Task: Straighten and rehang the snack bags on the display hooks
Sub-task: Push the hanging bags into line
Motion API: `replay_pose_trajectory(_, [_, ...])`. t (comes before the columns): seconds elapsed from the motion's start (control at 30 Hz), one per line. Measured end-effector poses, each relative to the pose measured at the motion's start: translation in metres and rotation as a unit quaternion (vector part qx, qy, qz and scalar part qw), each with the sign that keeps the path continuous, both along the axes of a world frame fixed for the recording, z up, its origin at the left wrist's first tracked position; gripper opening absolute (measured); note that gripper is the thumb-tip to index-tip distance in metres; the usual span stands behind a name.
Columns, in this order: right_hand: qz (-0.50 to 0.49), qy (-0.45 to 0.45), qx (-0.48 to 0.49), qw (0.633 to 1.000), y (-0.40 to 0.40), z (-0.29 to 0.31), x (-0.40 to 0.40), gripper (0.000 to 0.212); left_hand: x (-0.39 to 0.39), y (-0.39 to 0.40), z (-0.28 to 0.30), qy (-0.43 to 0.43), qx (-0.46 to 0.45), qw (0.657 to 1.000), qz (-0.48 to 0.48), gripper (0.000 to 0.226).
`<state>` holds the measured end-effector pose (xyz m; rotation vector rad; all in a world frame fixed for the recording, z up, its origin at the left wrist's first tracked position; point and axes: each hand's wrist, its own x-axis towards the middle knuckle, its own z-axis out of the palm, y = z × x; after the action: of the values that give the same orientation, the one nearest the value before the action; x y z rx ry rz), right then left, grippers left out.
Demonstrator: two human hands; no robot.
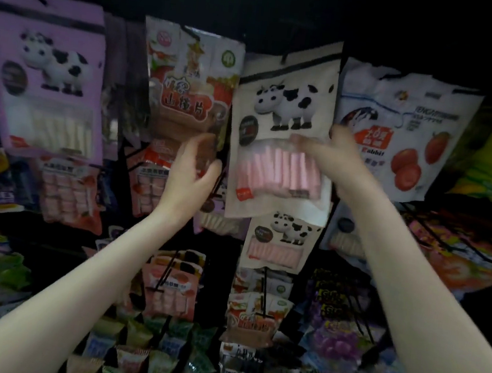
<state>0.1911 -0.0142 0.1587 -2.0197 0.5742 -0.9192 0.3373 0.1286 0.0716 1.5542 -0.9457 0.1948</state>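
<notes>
Snack bags (282, 129) on dim display hooks (287, 54)

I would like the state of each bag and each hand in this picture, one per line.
cream cow bag: hanging tilted, held at its right edge
right hand: fingers lie over the cream cow bag, thumb behind its edge
left hand: fingers curled at the brown bag's lower edge
brown bag: hanging, slightly tilted
purple cow bag: hanging, untouched
white tomato bag: hanging, tilted

top row: bags packed edge to edge | gap: beside beige cow bag (287, 111) | below: hooks (264, 295) protrude
</notes>
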Motion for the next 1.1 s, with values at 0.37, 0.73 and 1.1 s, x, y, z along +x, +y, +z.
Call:
replay_pose_trajectory(0.37, [0.155,0.114,0.027,0.981,-0.009,-0.046,-0.086,0.007,-0.022,0.007,0.037,0.044,-0.121,0.971,-0.2,0.048])
replay_pose_trajectory(0.73, [0.057,0.11,0.174,0.977,-0.032,-0.149,-0.072,0.024,-0.029,-0.027,-0.059,0.011,0.266,0.95,-0.162,0.013])
replay_pose_trajectory(1.1, [-0.083,-0.013,0.088,0.993,-0.06,-0.15,-0.033,0.004,-0.018,-0.068,-0.066,0.193,0.21,0.947,-0.145,0.008])
